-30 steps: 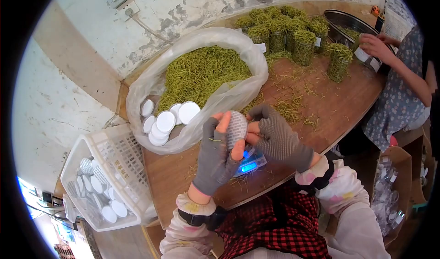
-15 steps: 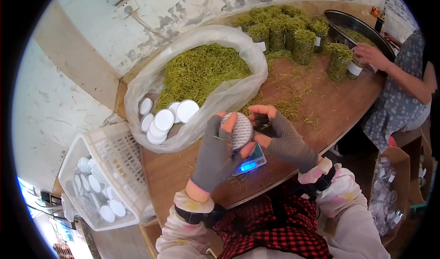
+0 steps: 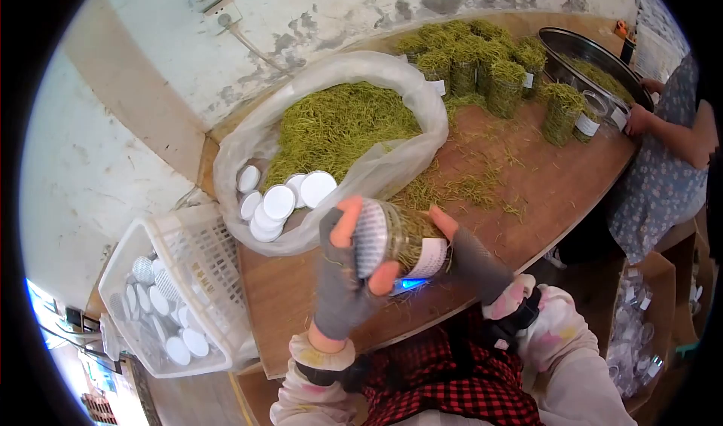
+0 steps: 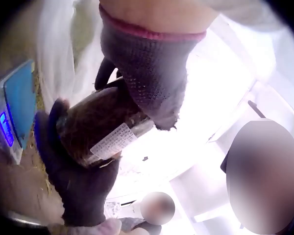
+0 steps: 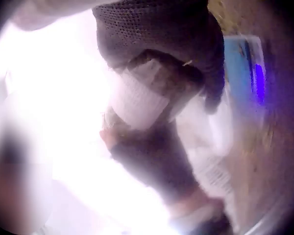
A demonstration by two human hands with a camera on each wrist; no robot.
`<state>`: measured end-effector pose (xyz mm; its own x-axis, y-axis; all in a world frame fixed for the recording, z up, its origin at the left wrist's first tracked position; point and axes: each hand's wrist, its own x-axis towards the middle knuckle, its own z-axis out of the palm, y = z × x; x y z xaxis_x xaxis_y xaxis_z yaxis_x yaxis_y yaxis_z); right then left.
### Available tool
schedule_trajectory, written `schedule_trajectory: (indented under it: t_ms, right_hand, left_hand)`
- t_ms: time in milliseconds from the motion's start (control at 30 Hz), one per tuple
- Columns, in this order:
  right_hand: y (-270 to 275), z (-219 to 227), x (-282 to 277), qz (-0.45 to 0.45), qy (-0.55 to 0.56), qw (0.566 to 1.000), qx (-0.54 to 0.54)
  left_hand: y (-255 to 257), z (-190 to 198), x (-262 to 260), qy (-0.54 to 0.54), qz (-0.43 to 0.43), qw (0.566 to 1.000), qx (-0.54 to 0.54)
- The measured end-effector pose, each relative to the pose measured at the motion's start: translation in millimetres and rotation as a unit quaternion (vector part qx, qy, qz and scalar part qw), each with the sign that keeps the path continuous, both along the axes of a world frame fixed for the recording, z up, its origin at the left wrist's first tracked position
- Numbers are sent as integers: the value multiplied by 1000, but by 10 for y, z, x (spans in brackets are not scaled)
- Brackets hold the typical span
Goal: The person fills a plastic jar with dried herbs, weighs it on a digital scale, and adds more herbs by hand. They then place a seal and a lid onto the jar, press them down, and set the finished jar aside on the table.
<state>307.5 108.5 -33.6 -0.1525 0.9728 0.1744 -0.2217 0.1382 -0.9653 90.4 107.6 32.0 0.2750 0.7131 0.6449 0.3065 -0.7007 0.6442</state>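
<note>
A clear jar [image 3: 407,238] filled with green dried strands lies tilted on its side between both gloved hands, above the table. Its silvery patterned lid [image 3: 370,239] faces left, and a white printed label [image 4: 112,142] shows on its side. My left hand [image 3: 339,283] grips the lid end, fingers and thumb curled round it. At the base end, my right hand [image 3: 480,268] holds the jar, fingers cupped around it. Beneath and behind the jar is a small scale [image 5: 242,71] with a lit blue display, mostly covered in the head view.
Behind the hands a plastic bag [image 3: 433,128] holds a green heap and several white lids [image 3: 279,201]. A white basket [image 3: 162,238] of lids stands left. Filled jars [image 3: 504,94] crowd the back; another person [image 3: 670,140] is beside a dark-rimmed basin [image 3: 553,42] at right.
The jar has tipped from lid facing up to lying sideways, its label now visible. My right hand has moved from beside the lid to the base. The other person's hand has shifted towards the basin.
</note>
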Motion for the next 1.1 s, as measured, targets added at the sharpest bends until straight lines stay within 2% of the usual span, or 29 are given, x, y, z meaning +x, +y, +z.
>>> schedule_trajectory:
  t_ms: [33,100,133,167,200,233,267,300,333,367,400,433,467,500,533,567,633,667,733,800,833,867,900,933,967,1000,1033,1067,1100]
  right_hand:
    - [-37,-137,-9,-19,-106,981,161]
    - [17,65,-117,-44,-75,975,203]
    - [27,291,-105,-7,110,994,-9]
    - [38,428,-116,30,284,932,-224]
    - [39,415,-147,36,282,932,-226]
    - [28,388,-172,-2,222,960,-169]
    - [22,385,-203,-38,160,980,-109]
    - [15,404,-238,-31,156,981,-108]
    - [-3,449,-271,-64,97,993,-17]
    - [-16,499,-297,-97,38,992,74]
    - [-25,540,-306,-89,35,993,76]
    - [-33,581,-301,-94,-4,987,134]
    - [-30,609,-293,-100,-41,976,191]
    - [-25,619,-273,-96,-42,976,193]
    - [-20,624,-243,-119,-127,940,294]
    - [-12,629,-231,-141,-210,885,391]
    - [-22,564,-309,-146,-194,880,409]
    - [6,561,-316,-150,-174,882,412]
    - [-2,523,-340,-149,-156,884,415]
    - [-90,484,-406,-137,-95,935,312]
    - [-89,525,-394,-134,-94,936,310]
    - [-88,717,-380,-60,18,989,133]
    - [-88,859,-366,16,129,990,-49]
    - [-83,916,-360,50,155,984,-73]
    - [-78,869,-355,50,152,984,-73]
    - [-75,774,-342,4,48,999,10]
    - [-75,727,-337,-42,-57,993,95]
    - [-72,741,-352,-39,-58,993,99]
    - [-81,757,-374,-87,-148,955,240]
  left_hand:
    - [-9,-1,-13,0,2,1000,1]
    - [6,-15,-55,83,-24,995,44]
    - [1,-47,-102,63,-61,996,6]
    - [-32,-67,-107,61,-54,997,7]
    - [-77,-96,-82,-23,-86,994,-56]
    - [-110,-118,-61,-109,-118,980,-117]
    - [-113,-128,-43,-111,-112,981,-115]
    - [-96,-130,-22,-180,-118,966,-143]
    - [-73,-118,-17,-248,-123,946,-169]
    - [-52,-88,-22,-253,-117,946,-165]
    - [-34,-41,-23,-306,-130,918,-216]
    - [-17,15,-27,-358,-145,884,-265]
    - [1,94,-36,-361,-142,884,-261]
    - [5,186,-47,-384,-140,848,-338]
    - [-11,248,-56,-405,-136,804,-413]
    - [-35,277,-33,-408,-135,804,-411]
    - [-97,294,40,-354,-86,870,-333]
    - [-103,280,47,-355,-89,871,-329]
    - [-153,185,44,-298,-57,919,-252]
    - [-141,50,14,-269,-25,938,-220]
    - [-148,5,-5,-234,5,954,-187]
    - [-175,-18,-8,-233,7,954,-189]
    - [-199,-37,3,-191,18,977,-95]
    - [-202,-43,14,-148,28,989,3]
    - [-193,-57,20,-151,28,988,3]
    - [-183,-79,28,-184,24,982,-33]
    - [-168,-81,32,-216,20,974,-67]
    - [-141,-62,33,-218,22,974,-63]
    - [-127,-43,36,-335,-42,926,-171]
